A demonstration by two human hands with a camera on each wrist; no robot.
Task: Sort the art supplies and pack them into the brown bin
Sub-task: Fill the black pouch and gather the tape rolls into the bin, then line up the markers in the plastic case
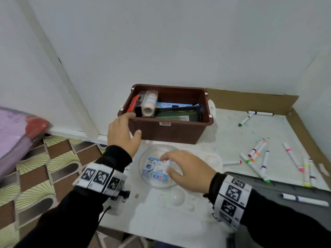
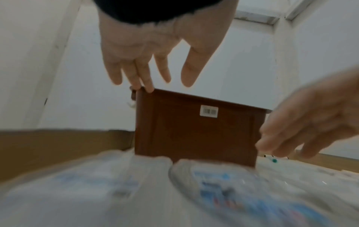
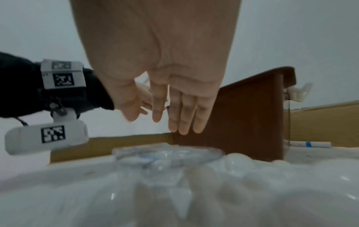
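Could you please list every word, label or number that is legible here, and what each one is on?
"COLOR PEN": on the blue label of the clear round container.
"Ninso": top of that same label; the small print below it is too small to read.
White barcode sticker on the brown bin: digits blurred.
Wrist bands: coded squares, no words.

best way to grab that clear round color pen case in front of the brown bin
Take the clear round case by its rim, from above. It lies flat on the white tray, so fingers and thumb can span opposite edges. The right hand is already over its right side; the brown bin blocks the far side.
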